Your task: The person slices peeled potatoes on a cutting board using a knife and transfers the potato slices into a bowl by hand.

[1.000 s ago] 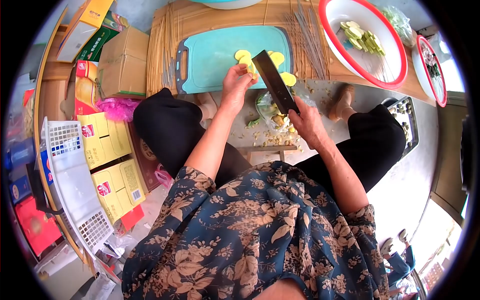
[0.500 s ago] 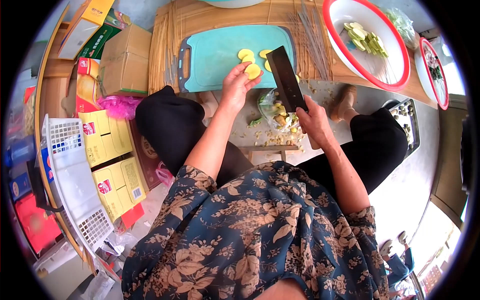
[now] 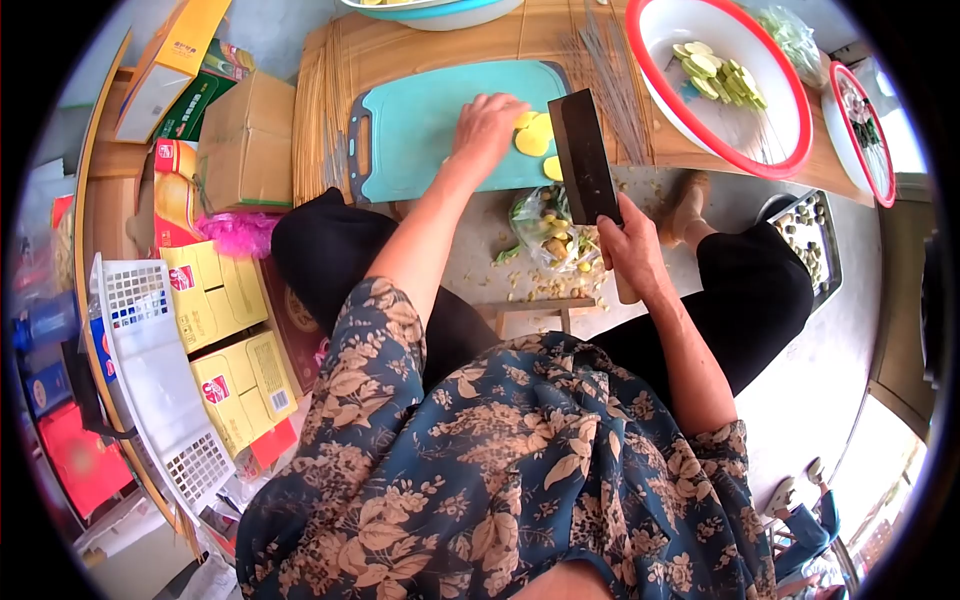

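Observation:
My left hand (image 3: 484,132) is palm down over the turquoise cutting board (image 3: 415,125), its fingers bent together at the edge of the yellow potato slices (image 3: 534,136). Its fingertips partly hide one of the slices. Another round slice (image 3: 553,168) lies near the board's front right, beside the blade. In my right hand (image 3: 632,248) is a dark, broad-bladed cleaver (image 3: 583,150), gripped by its handle. The blade points up and away from me, over the right end of the board.
Thin skewers (image 3: 318,120) lie left of the board, and grey ones (image 3: 612,85) on its right. A red-rimmed basin (image 3: 640,60) holds pale green slices. A plastic bag (image 3: 555,235) with scraps sits below the table, near a small wooden stool (image 3: 545,307). Cardboard boxes (image 3: 243,140) stand at left.
The left hand, which held up one slice, has turned palm down and come to the slices on the board. The cleaver stays in the right hand, nearly still. The view has shifted slightly.

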### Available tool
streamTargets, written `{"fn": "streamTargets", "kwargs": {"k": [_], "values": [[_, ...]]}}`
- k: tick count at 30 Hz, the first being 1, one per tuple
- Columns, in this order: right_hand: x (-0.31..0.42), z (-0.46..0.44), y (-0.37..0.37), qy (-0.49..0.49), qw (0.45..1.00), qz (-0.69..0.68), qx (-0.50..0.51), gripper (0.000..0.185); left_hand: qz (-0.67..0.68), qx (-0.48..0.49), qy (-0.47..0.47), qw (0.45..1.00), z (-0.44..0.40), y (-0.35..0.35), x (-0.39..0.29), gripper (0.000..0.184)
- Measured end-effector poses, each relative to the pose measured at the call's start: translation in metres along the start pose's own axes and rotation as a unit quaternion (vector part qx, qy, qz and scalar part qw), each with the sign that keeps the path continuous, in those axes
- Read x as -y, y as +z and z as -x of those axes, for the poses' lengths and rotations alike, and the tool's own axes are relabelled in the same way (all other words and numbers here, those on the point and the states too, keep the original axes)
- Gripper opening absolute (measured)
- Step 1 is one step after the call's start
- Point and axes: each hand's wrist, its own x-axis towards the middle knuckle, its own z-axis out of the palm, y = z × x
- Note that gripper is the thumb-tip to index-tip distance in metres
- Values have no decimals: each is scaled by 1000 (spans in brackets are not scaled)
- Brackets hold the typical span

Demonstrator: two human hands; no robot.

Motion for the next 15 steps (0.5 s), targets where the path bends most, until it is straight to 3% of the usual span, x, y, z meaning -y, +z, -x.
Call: {"fn": "streamTargets", "kwargs": {"k": [4,6,10,12,13,15], "values": [[5,2,-4,-3,1000,4,-18,20,0,78,23,997,-14,10,4,33],[3,3,-7,-2,1000,0,-21,20,27,102,-29,994,-19,9,5,32],[-9,-4,-7,-24,999,11,-27,19,38,28,-46,998,-20,18,16,33],[-8,-4,-8,-36,999,20,-30,19,127,23,-163,978,-17,16,14,28],[-3,-2,-8,-27,999,13,-26,19,127,23,-162,978,-18,13,10,28],[4,-1,-4,-18,1000,7,-20,19,296,-19,-252,921,-15,3,5,30]]}}
